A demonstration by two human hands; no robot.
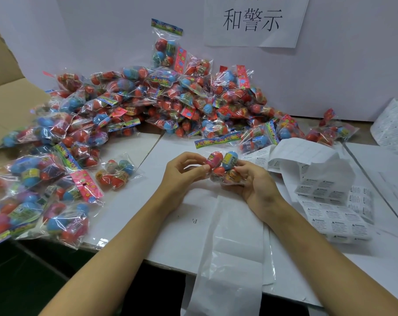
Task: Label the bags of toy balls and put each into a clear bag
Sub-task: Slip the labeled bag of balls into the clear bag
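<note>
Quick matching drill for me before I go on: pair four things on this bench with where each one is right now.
Things:
1. bag of toy balls
2. warning label sheets
3. clear bags
4. printed sign

Places:
A. taped on the back wall
B. lying flat at the near edge of the table, between the forearms
C. held between the left hand and right hand
D. spread on the table to the right of the hands

Pairs: 1-C, 2-D, 3-B, 4-A
</note>
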